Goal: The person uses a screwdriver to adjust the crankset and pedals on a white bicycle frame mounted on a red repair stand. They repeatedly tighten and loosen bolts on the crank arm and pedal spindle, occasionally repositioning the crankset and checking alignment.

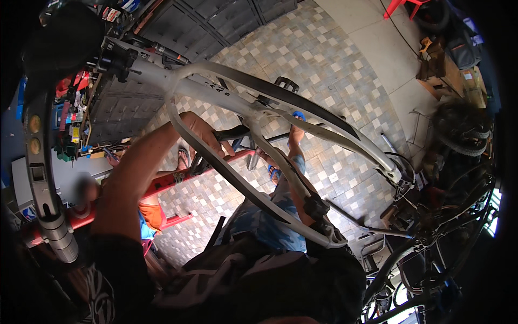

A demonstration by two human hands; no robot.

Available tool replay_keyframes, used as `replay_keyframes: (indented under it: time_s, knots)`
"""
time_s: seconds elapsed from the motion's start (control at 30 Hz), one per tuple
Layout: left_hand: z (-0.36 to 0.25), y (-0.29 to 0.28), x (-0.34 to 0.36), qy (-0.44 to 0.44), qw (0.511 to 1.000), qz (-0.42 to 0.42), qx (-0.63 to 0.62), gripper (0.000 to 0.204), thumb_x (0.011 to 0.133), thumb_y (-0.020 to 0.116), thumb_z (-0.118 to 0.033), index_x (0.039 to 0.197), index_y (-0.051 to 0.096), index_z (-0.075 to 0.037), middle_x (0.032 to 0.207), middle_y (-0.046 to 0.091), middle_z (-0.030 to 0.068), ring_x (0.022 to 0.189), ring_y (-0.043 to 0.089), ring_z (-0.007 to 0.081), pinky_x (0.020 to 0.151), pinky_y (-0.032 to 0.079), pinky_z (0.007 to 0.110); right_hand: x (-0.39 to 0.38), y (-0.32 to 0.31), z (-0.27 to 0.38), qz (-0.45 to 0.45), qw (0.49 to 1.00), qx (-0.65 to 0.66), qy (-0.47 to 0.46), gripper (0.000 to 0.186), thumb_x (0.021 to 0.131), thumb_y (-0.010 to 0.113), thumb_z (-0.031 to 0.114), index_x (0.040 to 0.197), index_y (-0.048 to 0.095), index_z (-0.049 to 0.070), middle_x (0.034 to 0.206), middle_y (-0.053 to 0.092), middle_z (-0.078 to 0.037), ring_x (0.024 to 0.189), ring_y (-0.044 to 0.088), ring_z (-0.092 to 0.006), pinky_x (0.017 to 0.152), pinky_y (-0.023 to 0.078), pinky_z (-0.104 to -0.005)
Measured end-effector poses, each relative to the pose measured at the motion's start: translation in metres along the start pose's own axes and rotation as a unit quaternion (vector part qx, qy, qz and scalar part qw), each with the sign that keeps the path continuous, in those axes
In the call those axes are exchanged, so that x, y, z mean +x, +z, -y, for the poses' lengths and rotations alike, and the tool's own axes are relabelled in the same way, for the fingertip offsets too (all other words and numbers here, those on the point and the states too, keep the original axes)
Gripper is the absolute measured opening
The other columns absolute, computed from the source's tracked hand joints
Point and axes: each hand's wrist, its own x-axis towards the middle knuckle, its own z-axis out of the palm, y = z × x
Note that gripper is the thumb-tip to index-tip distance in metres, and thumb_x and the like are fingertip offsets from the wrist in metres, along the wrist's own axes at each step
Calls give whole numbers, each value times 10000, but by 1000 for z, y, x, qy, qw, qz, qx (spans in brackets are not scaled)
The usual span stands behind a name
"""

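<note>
Beneath grey bicycle frame [195,93]: left grip [202,131] beside black curved part [231,133]; right grip [265,157] mostly hidden; whether either clamped, cannot tell.

Below a short black fabric sleeve [116,254], the bare left forearm [141,170] is extended from the lower left; the left hand [197,128] is held left of centre, fingers [217,148] angled downward. Near centre, the right hand [263,156] is mostly hidden.

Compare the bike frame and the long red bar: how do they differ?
The bike frame is grey and black; the red bar is mostly red. The frame branches into several tubes, while the bar runs fairly straight. The frame passes in front of the bar. Both lie near the left hand.
</note>
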Motion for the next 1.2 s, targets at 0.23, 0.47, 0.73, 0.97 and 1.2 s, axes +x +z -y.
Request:
replay_keyframes:
  time_s: [0.23, 0.47, 0.73, 0.97, 1.2]
  knots:
    - [36, 31, -11, 64, 983, -145, -88, 740, 977, 734, -408, 1543, 436, -36, 1374, 648, 118, 1030, 680, 158, 876, 543, 329, -14, 11, 34, 35, 996, 76, 7, 468, 1081, 513, 503, 1015, 634, 56, 648, 519, -14, 583, 489, -112, 555, 399, -296]
    - [65, 49, 3, 262, 889, -60, -371, 593, 996, 622, -493, 1394, 581, -56, 1305, 649, 139, 1283, 599, 303, 1101, 466, 447, -43, 31, 46, 53, 989, 123, 64, 438, 1083, 517, 486, 1039, 620, 62, 639, 504, -5, 562, 468, -100, 534, 382, -281]
    - [56, 36, 8, 263, 899, 32, -350, 509, 985, 599, -388, 1392, 573, -83, 1240, 629, 54, 1163, 612, 219, 873, 523, 346, -66, 40, 54, 73, 977, 157, 124, 405, 1086, 520, 466, 1068, 605, 70, 628, 486, 5, 539, 443, -86, 509, 363, -264]
    - [65, 31, 1, 256, 905, -28, -339, 470, 942, 587, -295, 1367, 598, -96, 1211, 639, 31, 1117, 608, 167, 915, 508, 314, -79, 34, 71, 99, 966, 181, 159, 377, 1089, 523, 448, 1093, 591, 77, 619, 471, 13, 519, 422, -74, 487, 346, -249]
    - [94, 13, 25, 256, 877, 0, -406, 527, 947, 588, -307, 1404, 588, -45, 1181, 677, 55, 1063, 641, 194, 942, 539, 353, -85, 36, 80, 121, 951, 217, 185, 351, 1092, 526, 431, 1118, 578, 84, 609, 456, 22, 498, 401, -62, 466, 329, -234]
